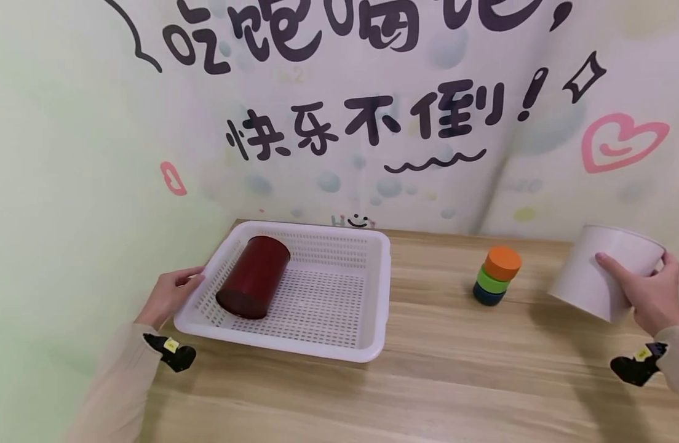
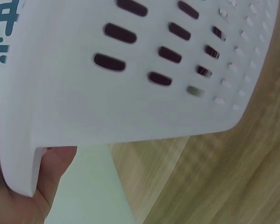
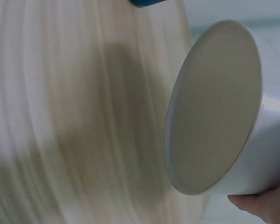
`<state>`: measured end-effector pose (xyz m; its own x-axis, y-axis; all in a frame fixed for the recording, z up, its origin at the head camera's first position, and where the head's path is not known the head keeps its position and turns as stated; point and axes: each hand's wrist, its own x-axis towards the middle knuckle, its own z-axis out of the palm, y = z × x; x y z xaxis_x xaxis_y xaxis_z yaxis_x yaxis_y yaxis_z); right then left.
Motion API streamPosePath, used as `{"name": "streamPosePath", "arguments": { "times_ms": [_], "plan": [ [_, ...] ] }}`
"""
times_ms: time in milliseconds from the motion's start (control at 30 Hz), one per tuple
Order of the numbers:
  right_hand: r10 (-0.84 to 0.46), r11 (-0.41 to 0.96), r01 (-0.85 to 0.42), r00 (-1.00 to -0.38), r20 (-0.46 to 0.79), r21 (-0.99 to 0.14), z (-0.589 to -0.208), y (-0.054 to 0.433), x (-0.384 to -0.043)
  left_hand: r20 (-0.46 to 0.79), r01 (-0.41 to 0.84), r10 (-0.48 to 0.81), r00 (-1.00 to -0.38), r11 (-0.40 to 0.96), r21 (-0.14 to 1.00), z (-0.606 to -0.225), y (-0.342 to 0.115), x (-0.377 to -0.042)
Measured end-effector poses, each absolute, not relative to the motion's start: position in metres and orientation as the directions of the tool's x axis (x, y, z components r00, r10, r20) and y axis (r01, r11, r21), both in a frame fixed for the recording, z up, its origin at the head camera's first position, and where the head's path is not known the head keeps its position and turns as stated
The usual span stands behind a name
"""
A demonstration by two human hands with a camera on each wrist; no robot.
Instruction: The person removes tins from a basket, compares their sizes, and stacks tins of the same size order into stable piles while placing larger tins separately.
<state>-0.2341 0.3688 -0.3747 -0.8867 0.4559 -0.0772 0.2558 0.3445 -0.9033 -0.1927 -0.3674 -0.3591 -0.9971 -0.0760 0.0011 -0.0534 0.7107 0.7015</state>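
Observation:
My left hand [image 1: 170,294] grips the left rim of a white perforated plastic basket [image 1: 379,289]; in the left wrist view its fingers curl under the basket's lip [image 2: 21,158]. Inside that basket a dark red cylindrical canister [image 1: 256,277] lies on its side, toward the left. Over at the right, my right hand [image 1: 655,295] holds a white cylindrical canister [image 1: 599,271], thumb on the near side and fingers round the back. This canister is tilted above the table, and the right wrist view shows its flat round end [image 3: 214,112].
A short stack of round blocks, orange [image 1: 502,263] over green [image 1: 493,281] over dark blue [image 1: 488,295], stands between basket and white canister. The wooden table [image 1: 428,381] meets a wall [image 1: 328,197] printed with writing at the back.

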Motion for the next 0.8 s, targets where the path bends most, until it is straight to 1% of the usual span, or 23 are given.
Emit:
{"name": "streamPosePath", "arguments": {
  "times_ms": [167, 400, 600, 800],
  "plan": [
    [0.469, 0.357, 0.263, -0.88, -0.071, -0.896, -0.392, 0.367, -0.23, -0.017, -0.069, -0.08, -0.997, 0.71, 0.701, -0.359, -0.366, -0.195],
    [0.499, 0.419, 0.232, -0.867, 0.009, -0.878, -0.398, 0.361, -0.224, -0.017, -0.071, -0.084, -0.996, 0.696, 0.715, -0.363, -0.366, -0.193],
    [0.468, 0.447, 0.163, -0.881, 0.075, -0.879, -0.407, 0.355, -0.217, -0.03, -0.085, -0.092, -0.995, 0.693, 0.716, -0.367, -0.366, -0.188],
    [0.457, 0.462, 0.078, -0.874, 0.162, -0.883, -0.41, 0.353, -0.209, -0.006, -0.075, -0.1, -0.995, 0.703, 0.708, -0.361, -0.365, -0.193]
  ]
}}
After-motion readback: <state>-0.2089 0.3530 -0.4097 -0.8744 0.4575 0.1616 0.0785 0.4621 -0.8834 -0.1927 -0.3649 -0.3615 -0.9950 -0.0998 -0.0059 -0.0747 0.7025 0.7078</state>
